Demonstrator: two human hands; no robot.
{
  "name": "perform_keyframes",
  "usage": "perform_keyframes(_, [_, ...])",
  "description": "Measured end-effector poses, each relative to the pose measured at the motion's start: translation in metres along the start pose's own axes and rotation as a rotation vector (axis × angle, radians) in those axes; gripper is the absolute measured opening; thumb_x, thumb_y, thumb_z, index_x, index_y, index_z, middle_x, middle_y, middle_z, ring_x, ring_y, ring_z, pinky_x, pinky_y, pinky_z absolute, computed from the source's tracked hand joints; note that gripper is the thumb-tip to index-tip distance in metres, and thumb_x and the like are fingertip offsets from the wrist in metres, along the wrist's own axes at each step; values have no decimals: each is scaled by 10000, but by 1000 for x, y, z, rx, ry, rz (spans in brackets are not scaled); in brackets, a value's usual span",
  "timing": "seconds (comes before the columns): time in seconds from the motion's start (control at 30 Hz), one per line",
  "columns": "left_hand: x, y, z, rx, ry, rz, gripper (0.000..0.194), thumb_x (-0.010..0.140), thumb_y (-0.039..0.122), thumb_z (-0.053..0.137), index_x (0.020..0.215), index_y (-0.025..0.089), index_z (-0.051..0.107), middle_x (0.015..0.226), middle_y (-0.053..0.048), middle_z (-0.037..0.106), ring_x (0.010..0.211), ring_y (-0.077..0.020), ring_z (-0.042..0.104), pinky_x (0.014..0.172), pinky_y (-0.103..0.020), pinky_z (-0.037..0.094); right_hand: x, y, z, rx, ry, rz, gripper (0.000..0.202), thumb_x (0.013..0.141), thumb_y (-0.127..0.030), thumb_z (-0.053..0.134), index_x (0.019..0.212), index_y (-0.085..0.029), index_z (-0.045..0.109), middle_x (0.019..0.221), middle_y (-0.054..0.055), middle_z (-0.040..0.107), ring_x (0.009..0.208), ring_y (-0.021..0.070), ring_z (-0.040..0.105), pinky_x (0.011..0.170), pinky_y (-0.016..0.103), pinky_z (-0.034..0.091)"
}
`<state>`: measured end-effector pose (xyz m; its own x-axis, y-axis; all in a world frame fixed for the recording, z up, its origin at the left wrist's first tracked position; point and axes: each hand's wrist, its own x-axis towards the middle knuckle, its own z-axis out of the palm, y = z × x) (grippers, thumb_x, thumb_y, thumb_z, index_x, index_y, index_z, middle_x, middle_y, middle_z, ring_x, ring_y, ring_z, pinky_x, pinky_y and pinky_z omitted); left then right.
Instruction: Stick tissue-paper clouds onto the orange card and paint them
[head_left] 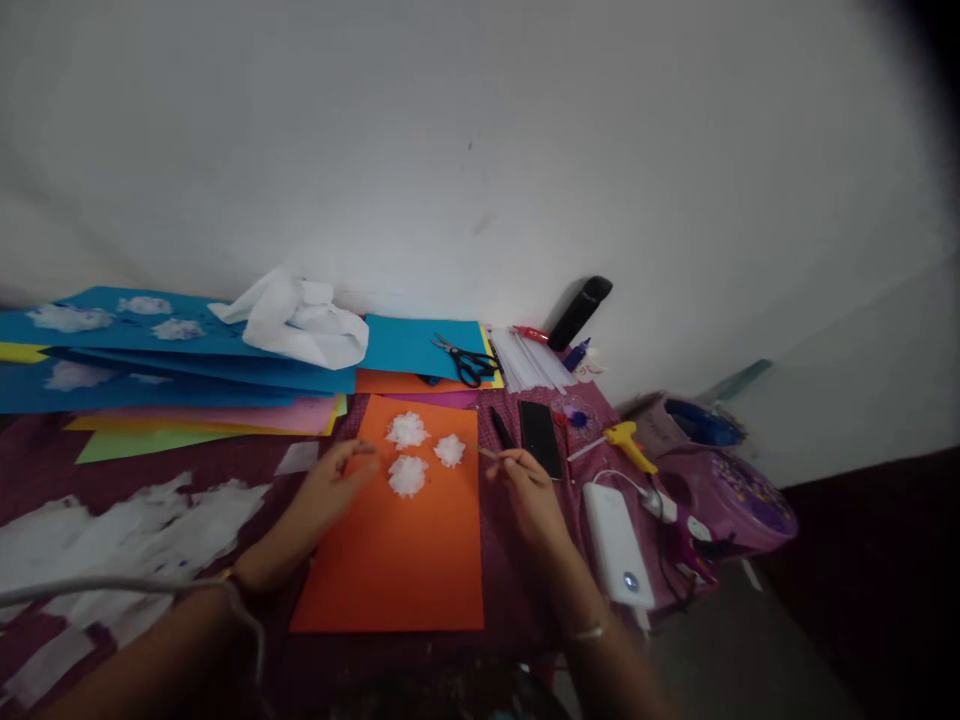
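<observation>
An orange sheet [409, 560] lies on the purple cloth, with three white crumpled tissue tufts [407, 476] on its upper half. My left hand [335, 482] hovers at the sheet's left edge, fingers apart and holding nothing. Just past the right edge is my right hand [523, 485], thumb and fingers pinched together on a small thin thing that is too blurred to name. A black pen [502, 428] and a dark phone [540, 438] lie beyond the right hand.
Blue sheets [300, 375] with a white cloth [304, 322] are stacked at the back left. Scissors [471, 365] rest behind the orange sheet. White tissue pieces [142, 540] spread at left. A yellow glue gun [630, 446] and white power bank [616, 545] sit at right.
</observation>
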<state>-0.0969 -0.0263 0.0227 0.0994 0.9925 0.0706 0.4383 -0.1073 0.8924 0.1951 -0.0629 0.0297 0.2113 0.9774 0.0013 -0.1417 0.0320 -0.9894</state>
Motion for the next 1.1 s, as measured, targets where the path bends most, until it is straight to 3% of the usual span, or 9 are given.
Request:
perform_keyframes(0.07, [-17,7,-11,-53,-55,-90,447,779,472,564,1112,182,630,1237,-109,652,1157,-286,602,933,-385,509,-9,3,-10,116,-20,116,163,810,-366,682,819,-203,679,697,9,685,687,143,609,695,256,457])
perform_keyframes(0.2, [-50,12,-19,-76,-116,-191,462,711,488,648,1088,222,670,1230,-88,674,1173,-320,609,967,-430,521,-17,8,-17,267,-71,231,194,798,-384,720,850,-200,688,728,9,667,712,142,616,744,268,487])
perform_keyframes(0.43, [-79,10,5,-183,-23,-224,402,717,466,659,1038,224,659,1166,-95,688,1142,-306,636,979,-448,523,0,9,-9,206,-79,175,181,786,-381,727,806,-206,682,740,7,664,743,146,615,765,276,495])
perform_keyframes(0.57, [-84,4,26,-126,131,-116,265,792,382,561,951,184,638,1036,-101,687,1020,-258,668,923,-414,546,10,15,-11,136,-72,120,176,797,-385,701,810,-211,676,757,3,664,766,151,619,789,286,490])
perform_keyframes(0.7, [-89,14,39,167,238,113,173,876,263,495,949,173,623,1015,-98,675,991,-234,638,908,-399,515,9,10,-9,-57,-36,-4,164,819,-373,657,858,-215,658,806,11,671,818,176,627,818,317,484])
perform_keyframes(0.77, [-93,28,43,368,126,278,152,920,215,484,928,179,632,984,-82,679,957,-220,629,884,-371,493,4,2,-2,-187,-41,-84,154,844,-357,627,881,-209,650,837,18,674,831,177,625,809,311,478])
perform_keyframes(0.9, [-97,52,59,645,-279,557,191,922,233,570,760,172,651,742,-36,676,677,-186,620,637,-302,440,1,-15,22,-314,-165,-193,190,885,-371,573,901,-195,643,760,11,652,715,164,614,701,291,481])
perform_keyframes(1.0, [-98,51,79,715,-504,745,261,895,346,638,699,181,687,637,-27,690,529,-177,594,498,-317,350,10,-20,42,-357,-224,-178,262,906,-414,525,894,-184,650,587,-32,563,504,135,513,514,255,401])
perform_keyframes(1.1, [-97,44,98,685,-607,851,264,859,365,678,663,191,704,570,-14,687,408,-159,539,394,-337,203,26,-20,58,-455,-227,-237,300,900,-423,519,828,-176,673,520,-41,511,456,127,473,477,252,346])
